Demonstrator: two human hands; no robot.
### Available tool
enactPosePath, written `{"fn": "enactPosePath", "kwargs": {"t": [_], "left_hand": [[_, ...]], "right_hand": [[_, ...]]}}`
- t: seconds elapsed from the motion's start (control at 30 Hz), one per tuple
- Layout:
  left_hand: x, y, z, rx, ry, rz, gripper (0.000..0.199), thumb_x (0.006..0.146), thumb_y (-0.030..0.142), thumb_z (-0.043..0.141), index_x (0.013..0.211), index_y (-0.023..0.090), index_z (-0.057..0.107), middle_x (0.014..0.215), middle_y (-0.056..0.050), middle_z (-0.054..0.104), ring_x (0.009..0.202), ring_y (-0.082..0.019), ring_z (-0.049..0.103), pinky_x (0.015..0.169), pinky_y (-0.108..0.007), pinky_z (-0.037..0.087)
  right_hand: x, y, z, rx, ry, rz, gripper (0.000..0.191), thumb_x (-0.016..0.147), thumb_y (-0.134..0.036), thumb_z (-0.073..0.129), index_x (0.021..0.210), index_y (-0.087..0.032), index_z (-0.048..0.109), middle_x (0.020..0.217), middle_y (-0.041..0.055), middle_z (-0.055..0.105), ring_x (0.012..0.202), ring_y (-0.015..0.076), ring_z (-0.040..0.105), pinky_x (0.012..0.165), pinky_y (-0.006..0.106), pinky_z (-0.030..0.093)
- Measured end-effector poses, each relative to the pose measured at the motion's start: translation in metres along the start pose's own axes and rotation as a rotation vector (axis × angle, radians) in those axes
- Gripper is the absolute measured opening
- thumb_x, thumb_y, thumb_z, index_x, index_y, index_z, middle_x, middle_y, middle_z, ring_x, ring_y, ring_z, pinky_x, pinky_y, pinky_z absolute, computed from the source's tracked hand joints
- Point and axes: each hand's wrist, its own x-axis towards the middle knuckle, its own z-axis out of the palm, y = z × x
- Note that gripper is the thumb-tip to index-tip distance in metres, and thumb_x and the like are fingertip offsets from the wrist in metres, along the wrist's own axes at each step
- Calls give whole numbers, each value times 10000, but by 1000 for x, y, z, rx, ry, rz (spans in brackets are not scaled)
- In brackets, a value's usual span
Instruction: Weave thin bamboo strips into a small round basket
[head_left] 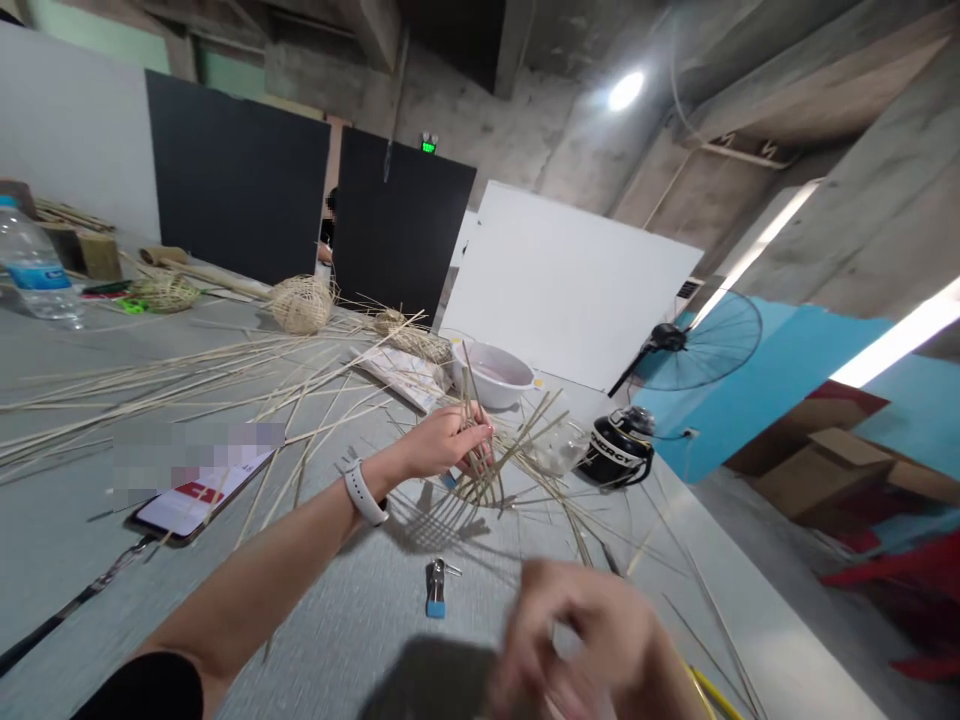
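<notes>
My left hand, with a white watch on its wrist, is closed around the upright strips of a small, partly woven bamboo basket. Loose strip ends stick up and out to the right of it, and its lattice shadow falls on the table. My right hand is in the near foreground, apart from the basket and smeared by motion, so its fingers cannot be read. Between the hands and a little to the left, a small clip with a blue end lies on the table.
Long bamboo strips spread across the grey table. A lit phone lies at left, with a water bottle behind. Woven balls, a white basin and a black jug stand farther back.
</notes>
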Motion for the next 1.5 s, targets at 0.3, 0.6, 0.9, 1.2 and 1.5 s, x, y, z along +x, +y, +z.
{"fn": "enactPosePath", "kwargs": {"t": [0.3, 0.6, 0.9, 1.2, 1.5], "left_hand": [[2, 0, 1, -64, 11, -46, 203, 872, 348, 610, 887, 176, 506, 690, 5, 652, 578, -134, 665, 521, -228, 549], [2, -1, 1, -63, -2, -56, 211, 885, 347, 612, 899, 173, 494, 688, -1, 674, 557, -124, 664, 516, -211, 540], [1, -3, 4, -25, -18, -38, 218, 897, 358, 607, 894, 168, 500, 683, -12, 693, 556, -124, 668, 512, -212, 546], [-4, 4, 6, 27, 17, -60, 130, 939, 268, 546, 888, 160, 494, 687, -9, 689, 546, -98, 655, 525, -186, 537], [1, -12, 1, 137, 81, -39, 112, 946, 243, 559, 951, 139, 516, 712, 2, 678, 564, -95, 654, 582, -199, 539]], "right_hand": [[95, -39, 1, -1093, 305, 566, 357, 875, -347, 623, 1154, -132, 684, 1098, 186, 742, 1063, 363, 691, 851, 400, 500], [102, -43, 4, -1059, 251, 530, 289, 839, -275, 647, 1101, -169, 704, 1048, 154, 765, 1047, 340, 707, 806, 356, 491], [104, -38, 1, -1000, 225, 430, 414, 838, -281, 679, 1246, -234, 631, 1103, 91, 758, 1034, 280, 705, 762, 303, 455], [108, -33, 0, -967, 229, 413, 222, 844, -308, 693, 1043, -209, 696, 968, 57, 761, 913, 218, 695, 677, 257, 412], [112, -23, -14, -770, 209, 342, 88, 834, -189, 683, 913, -152, 696, 791, 26, 692, 692, 127, 582, 615, 237, 363]]}}
